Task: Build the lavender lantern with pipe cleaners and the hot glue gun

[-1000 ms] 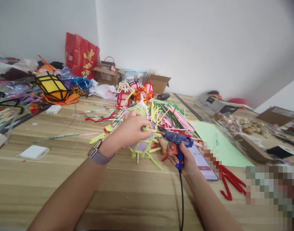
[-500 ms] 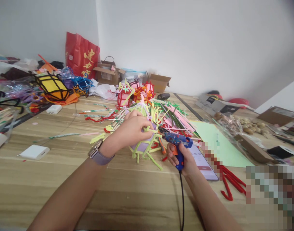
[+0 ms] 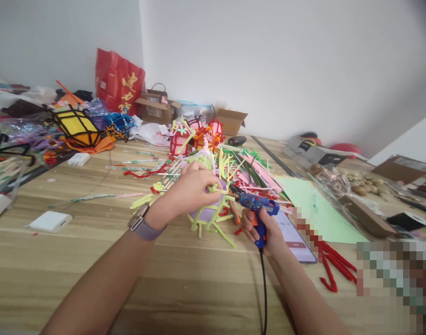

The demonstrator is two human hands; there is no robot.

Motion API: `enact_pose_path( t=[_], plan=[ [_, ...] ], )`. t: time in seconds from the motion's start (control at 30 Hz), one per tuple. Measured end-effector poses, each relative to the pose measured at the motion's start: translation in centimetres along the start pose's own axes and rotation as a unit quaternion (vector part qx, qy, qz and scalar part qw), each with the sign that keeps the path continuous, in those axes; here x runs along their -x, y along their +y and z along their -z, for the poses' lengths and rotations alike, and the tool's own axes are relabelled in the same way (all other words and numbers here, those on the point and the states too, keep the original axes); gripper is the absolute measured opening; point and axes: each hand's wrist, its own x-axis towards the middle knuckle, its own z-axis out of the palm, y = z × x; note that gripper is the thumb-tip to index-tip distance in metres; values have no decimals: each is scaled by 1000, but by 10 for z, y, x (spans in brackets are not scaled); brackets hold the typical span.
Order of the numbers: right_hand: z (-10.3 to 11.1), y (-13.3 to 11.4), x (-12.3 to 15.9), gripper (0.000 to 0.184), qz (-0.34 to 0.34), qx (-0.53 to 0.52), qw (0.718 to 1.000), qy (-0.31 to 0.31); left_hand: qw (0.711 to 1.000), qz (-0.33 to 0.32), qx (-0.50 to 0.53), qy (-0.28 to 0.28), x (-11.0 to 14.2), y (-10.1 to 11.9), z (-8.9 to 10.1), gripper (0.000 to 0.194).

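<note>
A purple lantern [image 3: 207,213] edged with yellow-green pipe cleaners [image 3: 221,232] sits in front of me on the table. My left hand [image 3: 195,188], with a watch on its wrist, is closed over the lantern's top and side, thumb and finger pinching a pipe cleaner at its edge. In my right hand [image 3: 265,230] is a blue hot glue gun [image 3: 258,203], fingers wrapped round the handle by the orange trigger. Its nozzle points left, at or very near the lantern's right edge; whether it touches I cannot tell. A black cord runs down from the handle.
Loose pipe cleaners [image 3: 251,170] and several finished lanterns [image 3: 179,142] lie behind. A phone [image 3: 300,246] and a green sheet [image 3: 324,214] are to the right, with red pipe cleaners [image 3: 334,260]. White chargers [image 3: 50,221] and a yellow-black lantern [image 3: 76,125] are at left.
Hardly anything differs. Both hands, the glue gun and the lantern keep nearly the same positions; the view has shifted very slightly.
</note>
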Motion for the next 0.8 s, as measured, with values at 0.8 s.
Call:
enact_pose_path(
  t=[0.8],
  plan=[
    [-5,-2,0,44,-15,-2,1000,-6,1000,0,0,-5,1,3,1,19]
  ],
)
